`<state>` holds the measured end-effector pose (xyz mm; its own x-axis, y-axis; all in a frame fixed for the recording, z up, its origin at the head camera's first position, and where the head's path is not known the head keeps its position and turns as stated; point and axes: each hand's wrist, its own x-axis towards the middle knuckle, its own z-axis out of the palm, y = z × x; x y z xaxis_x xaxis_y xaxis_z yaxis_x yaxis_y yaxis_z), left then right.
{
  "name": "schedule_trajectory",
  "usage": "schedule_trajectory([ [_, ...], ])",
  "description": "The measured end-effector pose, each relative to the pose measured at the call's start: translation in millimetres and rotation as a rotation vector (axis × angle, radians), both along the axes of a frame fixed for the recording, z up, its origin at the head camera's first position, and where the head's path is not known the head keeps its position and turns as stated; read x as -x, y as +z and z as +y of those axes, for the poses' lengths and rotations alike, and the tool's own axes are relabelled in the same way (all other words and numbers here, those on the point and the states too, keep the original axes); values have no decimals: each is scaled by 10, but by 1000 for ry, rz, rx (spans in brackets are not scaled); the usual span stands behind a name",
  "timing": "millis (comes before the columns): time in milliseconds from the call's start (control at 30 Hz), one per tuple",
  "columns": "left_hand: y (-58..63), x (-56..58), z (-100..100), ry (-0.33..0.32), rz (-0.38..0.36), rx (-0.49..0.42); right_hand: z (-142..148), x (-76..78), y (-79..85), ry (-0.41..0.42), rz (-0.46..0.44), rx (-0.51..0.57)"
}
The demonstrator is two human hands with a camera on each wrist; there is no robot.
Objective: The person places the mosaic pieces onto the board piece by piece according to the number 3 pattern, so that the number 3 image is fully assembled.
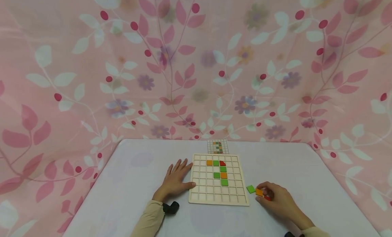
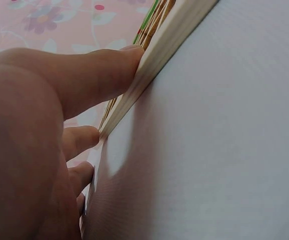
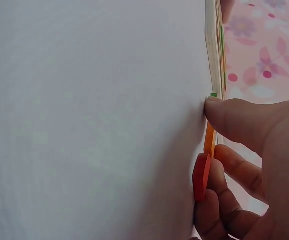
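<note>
A wooden grid board lies on the table, with several green, orange and red tiles set in its cells. My left hand is spread at the board's left side, thumb and fingertips touching its edge; the left wrist view shows the thumb against the rim. Right of the board, my right hand pinches an orange tile between thumb and index finger, low over the table. A red tile sits against its other fingers, partly hidden in the head view. Beside the orange tile lies a loose green tile.
Behind the board, a pattern card with a printed grid and coloured cells lies near the table's far edge. The white-covered table meets a pink floral cloth at the back.
</note>
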<state>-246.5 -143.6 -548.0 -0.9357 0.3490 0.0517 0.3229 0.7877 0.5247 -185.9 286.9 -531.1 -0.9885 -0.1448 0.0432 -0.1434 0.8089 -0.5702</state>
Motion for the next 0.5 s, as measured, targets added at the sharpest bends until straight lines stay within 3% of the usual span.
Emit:
schedule_trajectory([
  [133, 23, -2, -2, 2, 2, -8, -32, 26, 1, -4, -28, -7],
  [500, 15, -7, -2, -3, -2, -10, -107, 60, 32, 78, 27, -41],
])
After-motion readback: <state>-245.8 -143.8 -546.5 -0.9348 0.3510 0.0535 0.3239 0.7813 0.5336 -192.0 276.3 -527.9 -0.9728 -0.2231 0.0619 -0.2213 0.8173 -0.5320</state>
